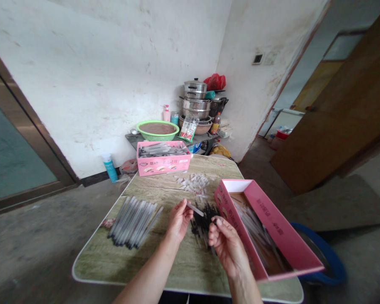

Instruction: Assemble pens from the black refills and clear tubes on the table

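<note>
Above the table's middle, my left hand [179, 218] is closed on one end of a translucent pen barrel [196, 210], which points toward the right. My right hand [224, 237] is pinched just beside the barrel's free end, with a small black piece [214, 221] showing at its fingertips; its exact kind is too small to make out. Under and between the hands lies a heap of black pen parts [205, 210], partly hidden by the right hand. To the left, several translucent pens with black ends [133, 221] lie side by side. Small whitish pieces [193, 182] are scattered farther back.
An open pink box [272, 215] holding translucent barrels stands at the right of the wood-patterned table [98, 257]. Another pink box [164, 165], full of pens, sits at the back edge. Beyond are a green basin [158, 136] and stacked steel pots [195, 103].
</note>
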Demonstrator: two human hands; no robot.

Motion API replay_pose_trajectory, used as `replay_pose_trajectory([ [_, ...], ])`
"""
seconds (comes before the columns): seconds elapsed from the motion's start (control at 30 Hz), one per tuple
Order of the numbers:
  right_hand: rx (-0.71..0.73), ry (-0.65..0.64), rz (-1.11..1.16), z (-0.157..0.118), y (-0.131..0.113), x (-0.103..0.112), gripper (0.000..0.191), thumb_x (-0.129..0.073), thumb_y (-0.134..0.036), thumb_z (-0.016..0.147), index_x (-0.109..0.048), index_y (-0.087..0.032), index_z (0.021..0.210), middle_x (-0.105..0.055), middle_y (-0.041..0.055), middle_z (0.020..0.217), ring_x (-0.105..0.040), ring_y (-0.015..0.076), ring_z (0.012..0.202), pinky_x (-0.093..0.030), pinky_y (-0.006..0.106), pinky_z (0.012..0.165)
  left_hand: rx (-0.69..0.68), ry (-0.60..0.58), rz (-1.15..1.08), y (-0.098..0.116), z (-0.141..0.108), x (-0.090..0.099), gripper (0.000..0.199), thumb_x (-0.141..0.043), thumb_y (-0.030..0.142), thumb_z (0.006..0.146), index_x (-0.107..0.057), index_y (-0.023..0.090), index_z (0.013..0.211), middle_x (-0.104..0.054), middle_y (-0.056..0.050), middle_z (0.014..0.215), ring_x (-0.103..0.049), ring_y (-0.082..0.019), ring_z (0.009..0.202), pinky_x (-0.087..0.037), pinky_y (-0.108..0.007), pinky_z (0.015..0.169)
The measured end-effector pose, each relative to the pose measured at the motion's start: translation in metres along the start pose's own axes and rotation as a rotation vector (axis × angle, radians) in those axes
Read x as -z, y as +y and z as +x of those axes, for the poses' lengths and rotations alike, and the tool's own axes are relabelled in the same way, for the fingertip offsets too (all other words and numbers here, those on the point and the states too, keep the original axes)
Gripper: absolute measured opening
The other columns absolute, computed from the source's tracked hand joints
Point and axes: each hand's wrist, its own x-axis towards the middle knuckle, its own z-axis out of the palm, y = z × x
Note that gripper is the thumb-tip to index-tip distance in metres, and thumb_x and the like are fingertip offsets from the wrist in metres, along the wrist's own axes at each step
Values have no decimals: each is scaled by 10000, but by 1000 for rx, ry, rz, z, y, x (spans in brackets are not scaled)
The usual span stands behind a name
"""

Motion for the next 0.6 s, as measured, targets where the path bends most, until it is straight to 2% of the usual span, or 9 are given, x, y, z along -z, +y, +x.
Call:
replay_pose_trajectory([
  [0.13, 94, 53, -46, 1, 5, 0, 148, -730, -254, 775, -633, -146, 802, -586, -48, 537, -504, 55, 388, -394, 139, 332, -7, -10, 12, 0, -1, 0, 235, -810, 248, 645, -660, 108, 760, -693, -9, 663, -609, -64, 471, -489, -127, 411],
  [0.3, 257, 183, -220, 2, 7, -7, 256, -793, -258, 689, -658, -122, 859, -691, 31, 683, -649, 134, 540, -545, 237, 507, -40, -16, 46, 0, 0, -1, 261, -815, 286, 634, -657, 114, 750, -685, -2, 643, -610, -70, 469, -490, -139, 414],
  [0.43, 321, 233, -337, 5, 11, -8, 293, -804, -279, 663, -662, -118, 864, -699, 38, 693, -678, 176, 553, -575, 293, 538, -65, -22, 69, 0, -2, -2, 281, -812, 319, 632, -654, 115, 746, -678, 0, 627, -612, -74, 470, -485, -142, 423],
  [0.6, 351, 221, -378, 9, 16, -5, 282, -787, -277, 687, -660, -117, 882, -694, 33, 701, -686, 187, 571, -586, 317, 557, -72, -41, 86, 1, -3, -3, 266, -795, 318, 656, -650, 117, 753, -673, 4, 620, -611, -77, 472, -485, -149, 425],
])
